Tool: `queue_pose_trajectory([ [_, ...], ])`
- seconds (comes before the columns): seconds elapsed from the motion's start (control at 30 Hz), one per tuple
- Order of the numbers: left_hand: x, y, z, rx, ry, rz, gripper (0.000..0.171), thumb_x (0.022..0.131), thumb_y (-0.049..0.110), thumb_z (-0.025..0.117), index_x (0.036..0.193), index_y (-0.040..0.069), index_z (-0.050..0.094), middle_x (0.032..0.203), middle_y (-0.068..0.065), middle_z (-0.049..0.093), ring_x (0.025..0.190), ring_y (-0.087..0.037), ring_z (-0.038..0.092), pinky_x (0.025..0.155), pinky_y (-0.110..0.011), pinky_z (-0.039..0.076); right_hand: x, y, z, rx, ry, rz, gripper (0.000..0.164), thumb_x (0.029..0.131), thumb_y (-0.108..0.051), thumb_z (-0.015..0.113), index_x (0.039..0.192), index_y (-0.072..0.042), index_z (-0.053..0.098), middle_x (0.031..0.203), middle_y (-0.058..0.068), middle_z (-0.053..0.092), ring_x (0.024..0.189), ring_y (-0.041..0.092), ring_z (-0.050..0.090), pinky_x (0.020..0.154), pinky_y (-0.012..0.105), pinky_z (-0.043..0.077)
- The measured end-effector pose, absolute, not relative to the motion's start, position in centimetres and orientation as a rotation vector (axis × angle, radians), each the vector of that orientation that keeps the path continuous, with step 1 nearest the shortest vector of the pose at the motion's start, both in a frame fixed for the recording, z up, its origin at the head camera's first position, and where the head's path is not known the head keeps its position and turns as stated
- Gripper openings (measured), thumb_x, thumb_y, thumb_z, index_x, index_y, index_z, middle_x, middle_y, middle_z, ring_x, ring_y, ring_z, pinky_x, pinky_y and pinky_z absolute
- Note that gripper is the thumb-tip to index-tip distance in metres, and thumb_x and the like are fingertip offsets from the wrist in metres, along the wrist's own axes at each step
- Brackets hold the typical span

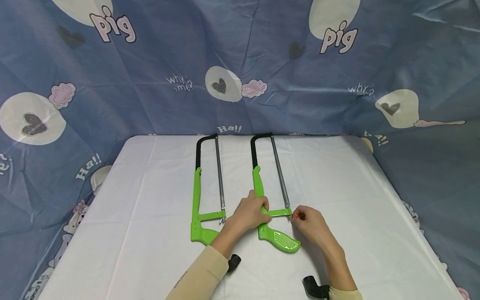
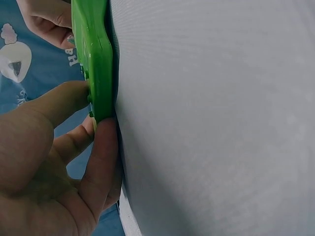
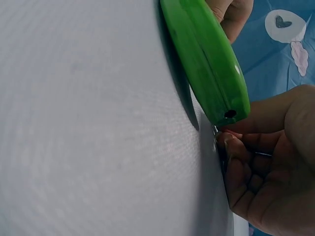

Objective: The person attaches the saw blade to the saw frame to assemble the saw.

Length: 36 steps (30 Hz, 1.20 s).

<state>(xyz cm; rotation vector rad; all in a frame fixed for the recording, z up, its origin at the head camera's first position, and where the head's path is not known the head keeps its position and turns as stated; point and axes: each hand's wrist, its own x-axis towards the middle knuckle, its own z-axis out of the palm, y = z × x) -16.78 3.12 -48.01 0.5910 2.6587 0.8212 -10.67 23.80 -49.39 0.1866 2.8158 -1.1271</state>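
Note:
Two hacksaws with green handles and black front frames lie side by side on the white table. My left hand grips the green frame of the right hacksaw, thumb on one side and fingers on the other in the left wrist view. At the lower end of that saw's blade, my right hand pinches the small metal tightening nut with thumb and forefinger. The green handle covers part of this spot in the right wrist view. The left hacksaw lies untouched, its handle end partly behind my left forearm.
A white cloth covers the table. Behind and around it hangs a blue patterned curtain. Black wrist mounts sit at both sleeves, close to the table surface.

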Motion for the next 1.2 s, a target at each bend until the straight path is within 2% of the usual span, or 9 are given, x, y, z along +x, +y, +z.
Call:
queue_pose_trajectory([
  [0.13, -16.79, 3.12, -47.99, 0.596, 2.667, 0.817, 0.020, 0.079, 0.029, 0.079, 0.088, 0.019, 0.064, 0.105, -0.009, 0.049, 0.068, -0.022, 0.052, 0.055, -0.027, 0.041, -10.65, 23.77, -49.38, 0.176, 2.803, -1.122, 0.009, 0.082, -0.011, 0.071, 0.078, -0.009, 0.063, 0.072, 0.001, 0.059, 0.065, 0.013, 0.051, 0.058, 0.026, 0.041],
  [0.23, -16.80, 3.11, -48.04, 0.602, 2.672, 0.816, 0.020, 0.078, 0.028, 0.079, 0.088, 0.019, 0.064, 0.104, -0.009, 0.049, 0.067, -0.021, 0.052, 0.054, -0.027, 0.041, -10.59, 23.79, -49.39, 0.173, 2.794, -1.109, 0.017, 0.083, -0.020, 0.074, 0.078, -0.010, 0.062, 0.072, 0.001, 0.058, 0.065, 0.014, 0.050, 0.059, 0.027, 0.040],
  [0.37, -16.83, 3.12, -48.17, 0.606, 2.669, 0.817, 0.020, 0.079, 0.028, 0.078, 0.088, 0.019, 0.064, 0.104, -0.009, 0.049, 0.066, -0.021, 0.052, 0.054, -0.027, 0.041, -10.59, 23.81, -49.36, 0.182, 2.796, -1.096, 0.017, 0.089, -0.024, 0.069, 0.079, -0.010, 0.063, 0.075, 0.001, 0.058, 0.068, 0.014, 0.049, 0.060, 0.028, 0.039],
  [0.53, -16.79, 3.06, -48.14, 0.600, 2.662, 0.820, 0.020, 0.079, 0.028, 0.078, 0.088, 0.019, 0.063, 0.104, -0.009, 0.048, 0.067, -0.022, 0.051, 0.055, -0.027, 0.041, -10.59, 23.89, -49.29, 0.205, 2.780, -1.139, 0.013, 0.094, -0.018, 0.060, 0.087, -0.009, 0.068, 0.077, 0.002, 0.059, 0.070, 0.015, 0.050, 0.061, 0.029, 0.040],
  [0.67, -16.75, 3.07, -48.07, 0.590, 2.656, 0.815, 0.019, 0.080, 0.028, 0.078, 0.088, 0.019, 0.063, 0.106, -0.010, 0.048, 0.068, -0.022, 0.051, 0.055, -0.028, 0.041, -10.66, 23.93, -49.39, 0.220, 2.782, -1.152, 0.012, 0.095, -0.015, 0.058, 0.091, -0.008, 0.067, 0.078, 0.002, 0.060, 0.070, 0.014, 0.051, 0.062, 0.027, 0.042],
  [0.83, -16.72, 3.10, -48.08, 0.589, 2.653, 0.818, 0.019, 0.080, 0.028, 0.078, 0.088, 0.020, 0.063, 0.108, -0.011, 0.049, 0.067, -0.022, 0.051, 0.055, -0.028, 0.041, -10.64, 23.87, -49.52, 0.195, 2.832, -1.119, 0.007, 0.091, -0.008, 0.060, 0.088, -0.008, 0.067, 0.078, 0.002, 0.063, 0.072, 0.013, 0.052, 0.066, 0.027, 0.042],
  [0.97, -16.73, 3.13, -48.17, 0.592, 2.659, 0.826, 0.020, 0.080, 0.028, 0.079, 0.087, 0.020, 0.063, 0.108, -0.011, 0.049, 0.067, -0.022, 0.052, 0.055, -0.027, 0.041, -10.50, 23.82, -49.47, 0.182, 2.822, -1.129, 0.004, 0.085, -0.005, 0.062, 0.084, -0.007, 0.065, 0.075, 0.002, 0.061, 0.068, 0.014, 0.051, 0.062, 0.027, 0.042],
  [1.03, -16.74, 3.16, -48.20, 0.592, 2.663, 0.826, 0.020, 0.079, 0.029, 0.079, 0.087, 0.020, 0.063, 0.107, -0.010, 0.049, 0.067, -0.022, 0.052, 0.055, -0.027, 0.041, -10.45, 23.84, -49.48, 0.182, 2.800, -1.138, 0.002, 0.082, -0.006, 0.065, 0.082, -0.008, 0.064, 0.074, 0.002, 0.059, 0.067, 0.014, 0.051, 0.060, 0.027, 0.041],
  [1.2, -16.79, 3.20, -48.23, 0.585, 2.666, 0.822, 0.020, 0.078, 0.028, 0.079, 0.087, 0.020, 0.063, 0.107, -0.010, 0.049, 0.068, -0.021, 0.052, 0.054, -0.027, 0.041, -10.48, 23.90, -49.51, 0.178, 2.757, -1.157, 0.018, 0.083, -0.020, 0.075, 0.080, -0.010, 0.061, 0.074, 0.002, 0.057, 0.066, 0.014, 0.050, 0.059, 0.027, 0.040],
])
